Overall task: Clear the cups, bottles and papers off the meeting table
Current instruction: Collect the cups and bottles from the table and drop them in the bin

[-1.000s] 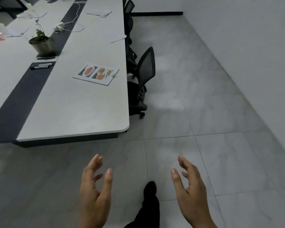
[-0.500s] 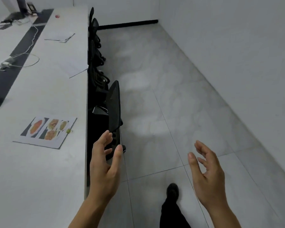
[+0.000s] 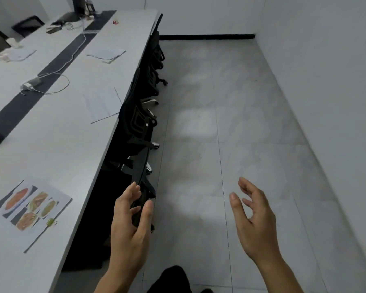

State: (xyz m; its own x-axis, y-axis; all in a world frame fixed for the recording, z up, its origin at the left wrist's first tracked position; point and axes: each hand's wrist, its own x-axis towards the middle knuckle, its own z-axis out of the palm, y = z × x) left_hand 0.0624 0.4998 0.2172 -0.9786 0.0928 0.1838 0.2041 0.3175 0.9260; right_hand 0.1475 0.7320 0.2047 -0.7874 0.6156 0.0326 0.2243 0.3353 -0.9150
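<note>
- View has swung from the table's short end a second ago to run along its long right edge; the person now stands in the aisle between the meeting table (image 3: 76,144) and the wall.
- Left hand (image 3: 131,225) — fingers spread and loosely curved, holding nothing; it hangs in front of the nearest chair (image 3: 141,168) back, contact not certain. It has risen in the frame since a second ago.
- Right hand (image 3: 255,220) — likewise open and empty, out over bare floor, well apart from the table.
- Nearest target: printed sheet with food photos (image 3: 33,210), flat on the table near its edge, to the left of the left hand. It was farther up the view before, now alongside.
- Further along the same side: a plain sheet (image 3: 101,105) at the edge, then a stack of papers (image 3: 107,53) beyond it.
- A charger with white cable (image 3: 33,82) lies on the dark centre strip — not a task item.
- No cups or bottles identifiable in this view.
- Judgement: nothing yet collected here; the approach puts the photo sheet within reach of the left hand, likely the first pick.
</note>
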